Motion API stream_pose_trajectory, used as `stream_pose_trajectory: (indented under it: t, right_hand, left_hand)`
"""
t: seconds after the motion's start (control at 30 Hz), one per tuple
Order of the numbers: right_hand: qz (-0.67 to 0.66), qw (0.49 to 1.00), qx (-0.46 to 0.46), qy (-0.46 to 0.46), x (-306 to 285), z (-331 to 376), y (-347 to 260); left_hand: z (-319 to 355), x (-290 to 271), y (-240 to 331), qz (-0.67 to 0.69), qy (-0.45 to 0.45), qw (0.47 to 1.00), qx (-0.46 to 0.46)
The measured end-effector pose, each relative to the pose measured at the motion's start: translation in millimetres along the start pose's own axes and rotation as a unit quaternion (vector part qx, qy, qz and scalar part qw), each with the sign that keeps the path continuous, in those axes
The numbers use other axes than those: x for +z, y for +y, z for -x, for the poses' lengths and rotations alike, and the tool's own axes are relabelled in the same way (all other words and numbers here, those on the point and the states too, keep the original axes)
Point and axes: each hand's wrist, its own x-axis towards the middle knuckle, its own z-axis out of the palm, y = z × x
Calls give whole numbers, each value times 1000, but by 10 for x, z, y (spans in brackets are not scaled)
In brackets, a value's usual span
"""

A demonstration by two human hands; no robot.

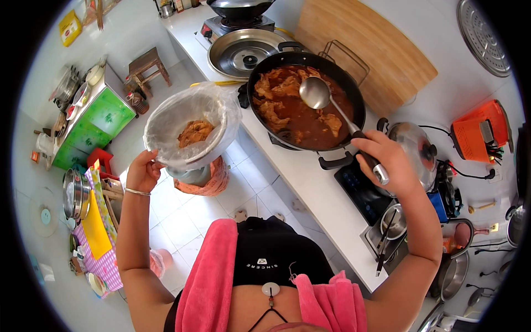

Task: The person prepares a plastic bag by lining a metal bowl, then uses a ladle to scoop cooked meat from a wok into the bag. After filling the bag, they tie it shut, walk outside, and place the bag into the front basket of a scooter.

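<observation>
My left hand [145, 172] pinches the near left rim of a bowl [191, 160] lined with a clear plastic bag [224, 108]. One browned piece of meat [194, 133] lies inside, and the bowl is held out beside the counter. In my right hand [387, 157] is the dark handle of a metal ladle [315, 92]. Its round head, upside up or down I cannot tell, is over a large black two-handled pan [358, 119]. Reddish-brown sauce [307, 124] fills the pan, with several meat pieces [272, 114] in it, mostly toward the left side.
Behind the pan, a wooden board [365, 50] leans on the wall. A wide metal lid [249, 52] lies left of it, near a wok [240, 6] on a burner. Right are a domed lid [412, 146], an induction plate [362, 191] and a small pot [394, 221]. An orange-lined bin [207, 180] stands below the bowl.
</observation>
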Motion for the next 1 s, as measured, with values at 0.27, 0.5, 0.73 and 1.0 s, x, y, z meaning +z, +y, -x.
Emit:
stream_pose_trajectory:
  t: [0.27, 0.5, 0.73, 1.0]
  right_hand:
    - [114, 966, -96, -210, 465, -221, -10]
    - [198, 921, -178, -283, 843, -400, 42]
    - [227, 892, -264, -289, 690, -343, 40]
    - [190, 891, -216, -350, 470, -231, 7]
  left_hand:
    - [25, -181, -87, 19, 13, 1000, -5]
    - [8, -163, -102, 18, 8, 1000, -12]
    - [-34, -117, -155, 27, 6, 999, -28]
    - [-38, -50, -196, 23, -3, 999, -26]
